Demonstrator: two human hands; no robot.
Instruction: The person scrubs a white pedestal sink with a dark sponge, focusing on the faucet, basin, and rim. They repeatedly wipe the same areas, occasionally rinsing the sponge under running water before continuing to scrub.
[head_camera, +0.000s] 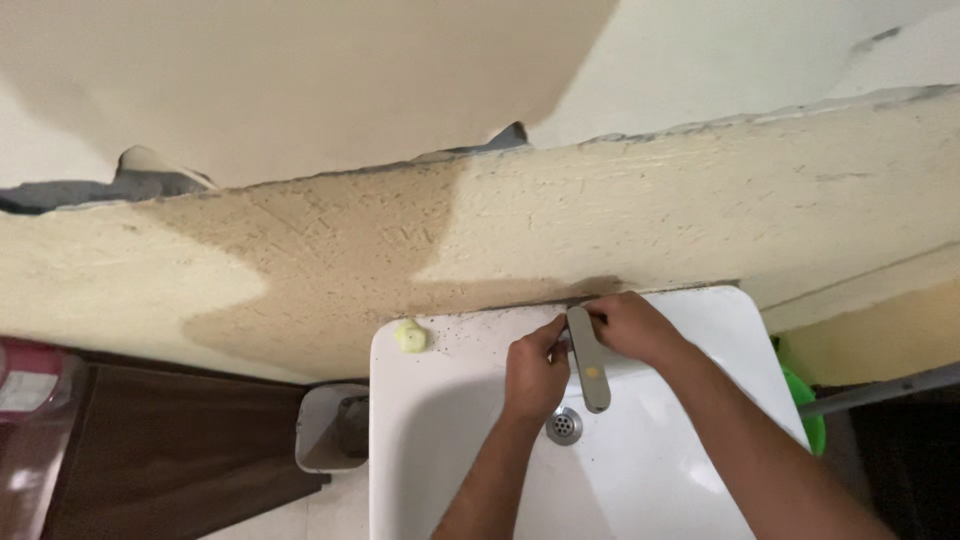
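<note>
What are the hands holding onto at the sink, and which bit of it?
Both hands are at the back end of the grey tap. The right hand grips its base from the right, and the left hand touches it from the left. Nothing is lifted.

Two bare forearms, no sleeves visible

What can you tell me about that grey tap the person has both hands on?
The tap is a flat, narrow grey bar, metal by its look, with a small yellowish spot near its outer end. It sits at the back rim of the white sink and reaches out over the basin towards the drain. The left hand touches its left side, and the right hand grips its base by the wall. No water shows.
</note>
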